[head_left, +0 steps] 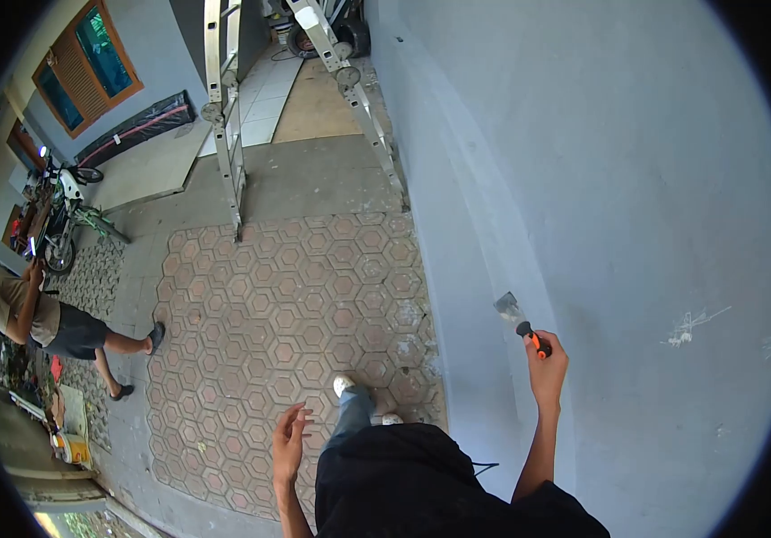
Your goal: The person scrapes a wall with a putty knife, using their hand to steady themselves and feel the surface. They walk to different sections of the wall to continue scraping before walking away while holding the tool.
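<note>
My right hand is closed around the black and orange handle of a putty knife. Its flat metal blade points up and to the left, overlapping the grey-blue wall in this view. A paler band runs down the wall behind the blade. To the right of that hand, the wall carries a patch of white scratches. My left hand hangs over the paving at my left side, fingers apart and holding nothing.
An aluminium ladder stands ahead on the concrete beside the wall. Hexagonal pavers cover the ground below me. On the left, a person stands near a parked motorcycle. A bucket sits at lower left.
</note>
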A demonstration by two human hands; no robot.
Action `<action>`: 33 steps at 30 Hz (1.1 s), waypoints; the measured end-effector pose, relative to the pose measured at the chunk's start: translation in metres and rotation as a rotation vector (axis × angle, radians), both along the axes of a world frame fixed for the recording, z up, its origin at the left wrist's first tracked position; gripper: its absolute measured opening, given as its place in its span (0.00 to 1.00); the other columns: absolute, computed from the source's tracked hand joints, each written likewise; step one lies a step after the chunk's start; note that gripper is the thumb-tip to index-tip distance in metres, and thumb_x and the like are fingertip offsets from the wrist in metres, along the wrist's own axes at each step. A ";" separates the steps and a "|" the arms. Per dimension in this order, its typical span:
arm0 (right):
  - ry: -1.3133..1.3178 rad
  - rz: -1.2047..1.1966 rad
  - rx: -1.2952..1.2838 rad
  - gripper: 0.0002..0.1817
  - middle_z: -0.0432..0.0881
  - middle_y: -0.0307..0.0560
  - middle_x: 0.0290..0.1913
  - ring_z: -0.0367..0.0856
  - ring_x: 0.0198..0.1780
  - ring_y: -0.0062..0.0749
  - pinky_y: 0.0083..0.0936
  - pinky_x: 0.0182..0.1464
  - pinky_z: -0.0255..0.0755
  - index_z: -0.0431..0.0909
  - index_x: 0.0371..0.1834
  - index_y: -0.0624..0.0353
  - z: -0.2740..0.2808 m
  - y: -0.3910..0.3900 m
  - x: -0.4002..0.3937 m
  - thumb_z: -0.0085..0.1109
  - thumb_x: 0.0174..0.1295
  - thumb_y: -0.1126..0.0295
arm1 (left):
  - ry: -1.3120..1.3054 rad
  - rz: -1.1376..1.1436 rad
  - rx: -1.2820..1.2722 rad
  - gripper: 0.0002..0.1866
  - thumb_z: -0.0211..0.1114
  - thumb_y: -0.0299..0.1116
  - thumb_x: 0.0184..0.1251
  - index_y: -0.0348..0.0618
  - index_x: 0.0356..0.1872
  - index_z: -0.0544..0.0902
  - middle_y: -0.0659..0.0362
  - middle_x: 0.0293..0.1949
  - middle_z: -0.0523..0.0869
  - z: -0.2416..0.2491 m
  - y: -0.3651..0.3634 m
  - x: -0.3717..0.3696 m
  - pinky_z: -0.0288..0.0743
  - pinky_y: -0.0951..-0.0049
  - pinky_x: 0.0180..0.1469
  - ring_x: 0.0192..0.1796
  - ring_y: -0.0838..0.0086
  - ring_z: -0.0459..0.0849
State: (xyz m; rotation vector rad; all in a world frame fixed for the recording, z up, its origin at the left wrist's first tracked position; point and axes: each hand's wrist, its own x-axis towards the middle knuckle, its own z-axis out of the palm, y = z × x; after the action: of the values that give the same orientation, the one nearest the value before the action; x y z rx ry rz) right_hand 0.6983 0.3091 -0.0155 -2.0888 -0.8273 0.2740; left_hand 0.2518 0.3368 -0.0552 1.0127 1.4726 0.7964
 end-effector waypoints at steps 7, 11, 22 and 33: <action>-0.047 -0.296 0.233 0.12 0.82 0.40 0.34 0.77 0.36 0.25 0.25 0.43 0.72 0.81 0.43 0.64 0.010 0.061 0.041 0.67 0.65 0.65 | -0.043 -0.271 0.015 0.18 0.55 0.37 0.79 0.43 0.63 0.77 0.58 0.54 0.85 -0.011 0.127 0.056 0.76 0.72 0.49 0.51 0.72 0.83; -0.069 -0.345 0.372 0.10 0.82 0.41 0.41 0.79 0.43 0.25 0.26 0.49 0.70 0.79 0.42 0.61 0.023 0.126 0.052 0.61 0.70 0.65 | -0.114 -0.367 0.004 0.18 0.57 0.40 0.78 0.44 0.62 0.78 0.58 0.53 0.85 -0.029 0.200 0.084 0.76 0.73 0.49 0.51 0.73 0.83; 0.302 -0.275 0.959 0.07 0.73 0.41 0.37 0.74 0.39 0.25 0.29 0.45 0.72 0.71 0.48 0.59 0.052 0.310 0.095 0.55 0.71 0.72 | -0.049 -0.402 0.021 0.19 0.57 0.45 0.78 0.44 0.59 0.79 0.60 0.49 0.86 -0.020 0.421 0.130 0.75 0.74 0.47 0.48 0.75 0.83; 0.297 -0.109 0.863 0.10 0.73 0.40 0.24 0.73 0.28 0.21 0.24 0.34 0.69 0.68 0.34 0.58 0.014 0.486 0.207 0.58 0.72 0.69 | 0.059 -0.465 0.034 0.16 0.56 0.41 0.79 0.44 0.58 0.80 0.60 0.49 0.86 -0.027 0.530 0.266 0.75 0.73 0.48 0.49 0.74 0.83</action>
State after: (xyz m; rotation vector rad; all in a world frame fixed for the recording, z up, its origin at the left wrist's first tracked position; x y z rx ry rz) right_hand 0.9058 0.7946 -0.0013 -1.2379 -0.5127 0.1246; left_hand 0.5174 0.8672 -0.0823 1.3485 1.2053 0.4595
